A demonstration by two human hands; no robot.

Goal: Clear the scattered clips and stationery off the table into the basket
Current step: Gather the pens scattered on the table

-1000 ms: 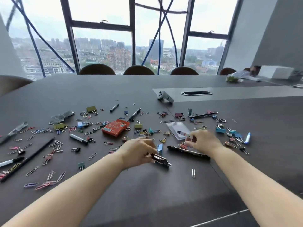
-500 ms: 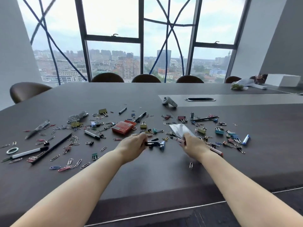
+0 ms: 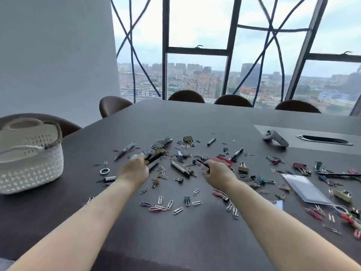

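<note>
Dark desk (image 3: 195, 118), clips (image 3: 160, 207) and stationery strewn over its middle; left hand (image 3: 134, 171) clamped on blurred black pens (image 3: 155, 157), right hand (image 3: 216, 173) pinching a dark pen (image 3: 201, 162); white woven basket (image 3: 31, 165) at the desk's left edge

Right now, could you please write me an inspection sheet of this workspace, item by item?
Surface: dark table, with a slot in its grey panel.
Job's things: white woven basket at the left edge; paper clips, binder clips and pens scattered mid-table.
Clutter: grey controller; clear sleeve.
Hands: left hand grips dark pen-like items, blurred; right hand holds a dark pen.
Cables: nothing seen on the table; blue lines cross the windows.
Surroundings: brown chairs, city view.
</note>
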